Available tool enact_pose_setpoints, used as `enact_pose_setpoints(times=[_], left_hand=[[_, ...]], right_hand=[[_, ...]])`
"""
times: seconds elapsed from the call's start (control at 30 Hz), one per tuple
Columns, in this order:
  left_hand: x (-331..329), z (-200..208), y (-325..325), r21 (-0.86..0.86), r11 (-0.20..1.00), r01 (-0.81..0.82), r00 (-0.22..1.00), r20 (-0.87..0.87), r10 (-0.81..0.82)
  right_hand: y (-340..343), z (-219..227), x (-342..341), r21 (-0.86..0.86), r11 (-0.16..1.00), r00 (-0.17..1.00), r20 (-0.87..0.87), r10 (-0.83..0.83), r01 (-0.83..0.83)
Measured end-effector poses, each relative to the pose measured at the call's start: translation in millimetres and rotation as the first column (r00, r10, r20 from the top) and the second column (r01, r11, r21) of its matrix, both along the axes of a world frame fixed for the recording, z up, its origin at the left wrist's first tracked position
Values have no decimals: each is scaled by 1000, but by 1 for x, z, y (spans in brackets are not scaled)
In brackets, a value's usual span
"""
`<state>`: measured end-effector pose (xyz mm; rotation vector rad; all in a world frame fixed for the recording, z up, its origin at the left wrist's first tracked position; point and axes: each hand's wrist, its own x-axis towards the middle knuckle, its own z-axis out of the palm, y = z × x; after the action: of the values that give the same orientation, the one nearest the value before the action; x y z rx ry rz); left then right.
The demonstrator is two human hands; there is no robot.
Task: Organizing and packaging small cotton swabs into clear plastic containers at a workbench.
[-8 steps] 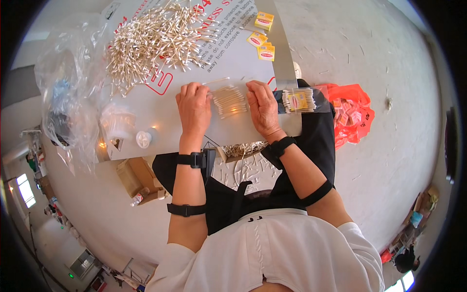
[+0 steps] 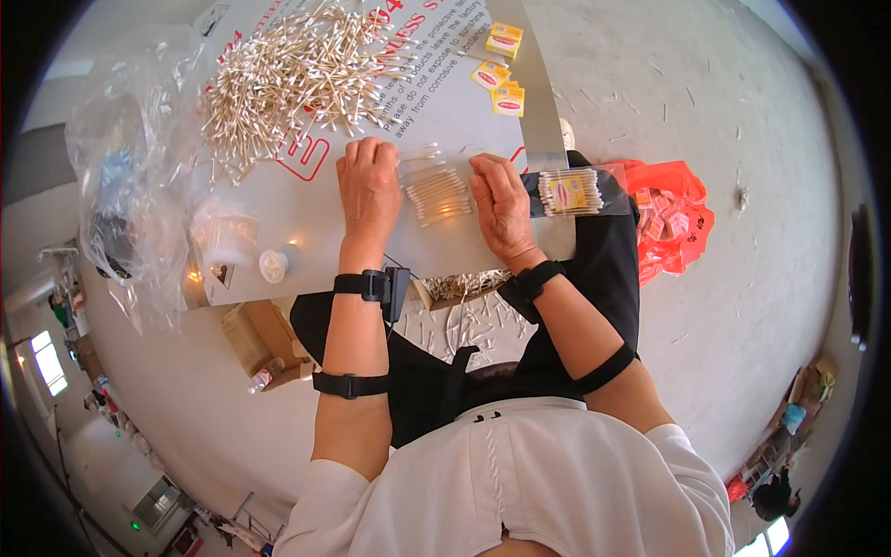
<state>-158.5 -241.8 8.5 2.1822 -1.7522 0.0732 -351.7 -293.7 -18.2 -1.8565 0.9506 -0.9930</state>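
A flat row of cotton swabs lies on the grey sheet-covered table between my two hands. My left hand is closed at the row's upper left, with a few loose cotton swabs sticking out rightward from its fingertips. At the row's right end, my right hand has its fingers curled in; whatever they hold is hidden. Just right of it, a clear packet of cotton swabs with a yellow label lies at the table's edge. Farther back is a large loose heap of cotton swabs.
Small yellow cards lie at the back right. A clear plastic bag and a small white round container are at left. A red bag holding small packs stands right. Below the table are a cardboard box and scattered swabs.
My left hand has moved slightly away from me, and more loose swabs now show beside its fingertips. The right hand has stayed in place.
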Motion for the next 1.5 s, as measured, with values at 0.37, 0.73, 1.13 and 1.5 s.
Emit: enact_pose_setpoints(times=[0.37, 0.73, 1.13, 1.5], left_hand=[[-61, -11, 34, 237, 972, -11, 998, -52, 24], [-42, -24, 25, -309, 891, -333, 630, -775, -34], [-83, -26, 9, -319, 801, -506, 280, -940, -197], [-54, -3, 1, -131, 991, 37, 973, -222, -65]], right_hand=[[1, -2, 0, 22, 1000, 1000, 24, -11, 11], [16, -4, 11, 276, 960, 931, 360, -61, -44], [5, -7, 6, 459, 886, 855, 483, -190, -62], [4, -9, -25, 341, 940, 937, 323, -132, 15]])
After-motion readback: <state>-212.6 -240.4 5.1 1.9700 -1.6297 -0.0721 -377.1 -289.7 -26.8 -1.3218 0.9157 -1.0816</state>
